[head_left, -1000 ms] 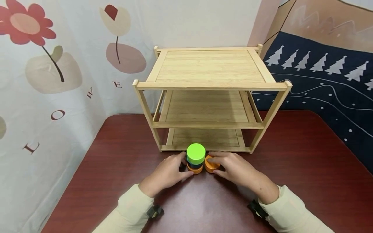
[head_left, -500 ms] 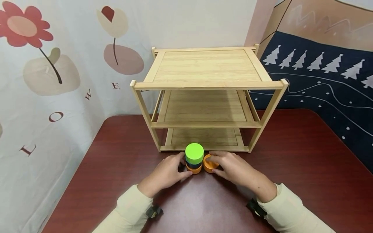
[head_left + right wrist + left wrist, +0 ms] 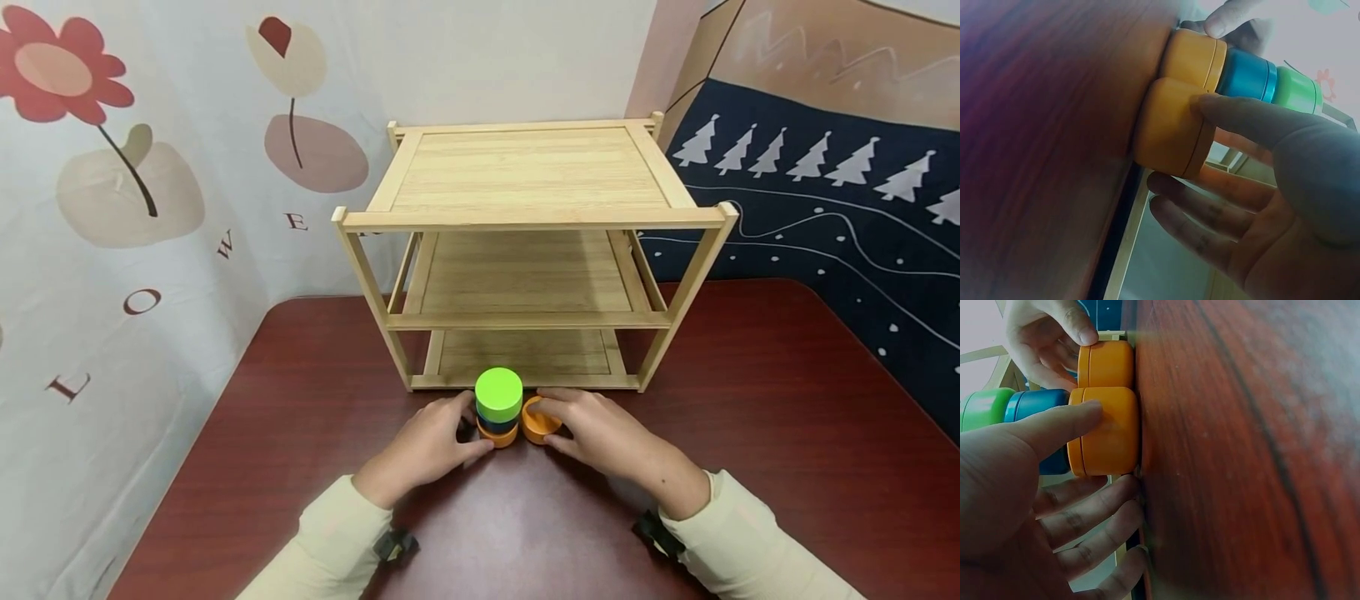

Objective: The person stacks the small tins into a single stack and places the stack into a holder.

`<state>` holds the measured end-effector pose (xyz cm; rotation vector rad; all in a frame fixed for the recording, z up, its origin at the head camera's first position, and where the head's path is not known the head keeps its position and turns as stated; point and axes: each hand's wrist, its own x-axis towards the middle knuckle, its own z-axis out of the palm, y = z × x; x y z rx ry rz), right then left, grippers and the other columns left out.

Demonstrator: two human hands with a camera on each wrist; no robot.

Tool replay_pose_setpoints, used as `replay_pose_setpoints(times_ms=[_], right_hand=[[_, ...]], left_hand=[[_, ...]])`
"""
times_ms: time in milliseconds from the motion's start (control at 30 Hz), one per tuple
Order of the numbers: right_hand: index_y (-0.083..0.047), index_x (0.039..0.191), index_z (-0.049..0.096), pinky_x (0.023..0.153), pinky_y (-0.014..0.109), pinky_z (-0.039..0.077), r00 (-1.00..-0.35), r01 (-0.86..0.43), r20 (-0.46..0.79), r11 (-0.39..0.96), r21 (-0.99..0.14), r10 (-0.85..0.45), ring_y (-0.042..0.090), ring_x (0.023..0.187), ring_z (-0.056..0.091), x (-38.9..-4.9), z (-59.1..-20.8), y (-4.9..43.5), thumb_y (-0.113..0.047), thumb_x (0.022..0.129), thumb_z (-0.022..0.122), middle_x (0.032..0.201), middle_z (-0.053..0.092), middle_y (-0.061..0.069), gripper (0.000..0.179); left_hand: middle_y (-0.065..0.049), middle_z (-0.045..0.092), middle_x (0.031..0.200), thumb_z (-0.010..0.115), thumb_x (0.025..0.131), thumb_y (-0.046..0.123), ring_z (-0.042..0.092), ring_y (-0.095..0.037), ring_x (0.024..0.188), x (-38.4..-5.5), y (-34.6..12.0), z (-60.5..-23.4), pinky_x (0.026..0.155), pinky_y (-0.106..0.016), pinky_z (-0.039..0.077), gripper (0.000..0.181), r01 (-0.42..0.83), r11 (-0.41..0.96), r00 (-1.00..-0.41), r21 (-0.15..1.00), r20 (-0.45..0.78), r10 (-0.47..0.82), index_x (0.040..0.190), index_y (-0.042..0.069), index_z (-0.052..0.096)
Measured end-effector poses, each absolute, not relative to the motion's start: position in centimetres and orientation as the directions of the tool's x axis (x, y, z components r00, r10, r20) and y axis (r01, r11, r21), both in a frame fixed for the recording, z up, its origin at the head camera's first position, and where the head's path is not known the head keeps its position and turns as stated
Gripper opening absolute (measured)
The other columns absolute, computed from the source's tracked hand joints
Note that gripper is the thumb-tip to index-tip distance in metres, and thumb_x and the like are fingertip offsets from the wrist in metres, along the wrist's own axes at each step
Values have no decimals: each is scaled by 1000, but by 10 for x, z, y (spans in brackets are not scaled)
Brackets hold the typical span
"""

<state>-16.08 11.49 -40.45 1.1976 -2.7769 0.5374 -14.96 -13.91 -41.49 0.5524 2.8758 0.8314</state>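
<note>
Three small round lidded tins stand stacked in front of a wooden shelf: a green tin (image 3: 498, 393) on top, a blue tin (image 3: 1244, 74) under it, an orange tin (image 3: 1113, 440) at the bottom. My left hand (image 3: 422, 442) grips this bottom tin, thumb on its near side and fingers round the far left. Right beside the stack, a second orange tin (image 3: 1166, 131) sits on the table, touching the first in the wrist views. My right hand (image 3: 603, 429) holds it between thumb and fingers. Its lid is partly covered by those fingers in the head view.
The three-tier wooden shelf (image 3: 528, 221) stands directly behind the tins, its lowest tier close to the fingertips. Dark red table (image 3: 300, 367) surface extends to both sides. Printed cloths (image 3: 810, 200) hang behind and to the left.
Both hands keep their hold on the two orange tins, and the stack stays put. The head view has shifted slightly, so everything appears a little further left.
</note>
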Motion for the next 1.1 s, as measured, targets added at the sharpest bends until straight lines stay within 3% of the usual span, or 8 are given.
replay_pose_setpoints(times_ms=[500, 700, 1100], right_hand=[[-12, 114, 71, 78, 34, 57, -697, -714, 189, 646, -271, -691, 15, 93, 69, -161, -399, 114, -18, 83, 82, 109, 69, 2, 33], [-14, 111, 72, 74, 31, 57, -684, -728, 239, 631, -266, -689, 12, 88, 68, -159, -395, 116, -17, 82, 82, 106, 69, 0, 31], [-12, 117, 72, 76, 32, 58, -701, -713, 246, 651, -261, -669, 16, 93, 70, -154, -382, 120, -18, 82, 82, 115, 69, 6, 36]], left_hand=[[3, 70, 93, 82, 83, 32, 67, -15, 86, -149, -141, -415, 78, -37, 54, 40, 307, 788, -933, 533, 7, 359, 112, 14, 61], [4, 70, 93, 82, 82, 32, 67, -14, 86, -150, -141, -416, 78, -37, 53, 40, 312, 785, -931, 535, 8, 364, 113, 15, 61], [3, 70, 92, 82, 82, 32, 67, -15, 86, -151, -140, -415, 78, -38, 53, 41, 313, 781, -930, 540, 6, 368, 112, 14, 61]])
